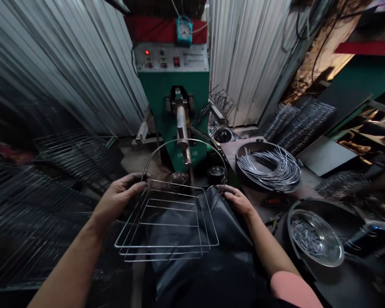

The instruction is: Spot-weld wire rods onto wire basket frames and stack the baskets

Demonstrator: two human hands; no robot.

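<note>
Stacked wire racks are seen at far left, below a corrugated metal wall. The left hand is curled narrowly around the near-left side of a rectangular wire basket frame, which is held tilted above a dark apron worn by the person. A curved wire hoop rises from the frame's far edge. Beyond it stands a green welding machine, its control panel lit by one red lamp. The right hand is laid over the frame's far-right corner, fingers together; whether the wire is gripped cannot be told. Further right, a black tub holding coiled wire lengths is placed on a bench, with a steel bowl of short wire pieces nearer.
</note>
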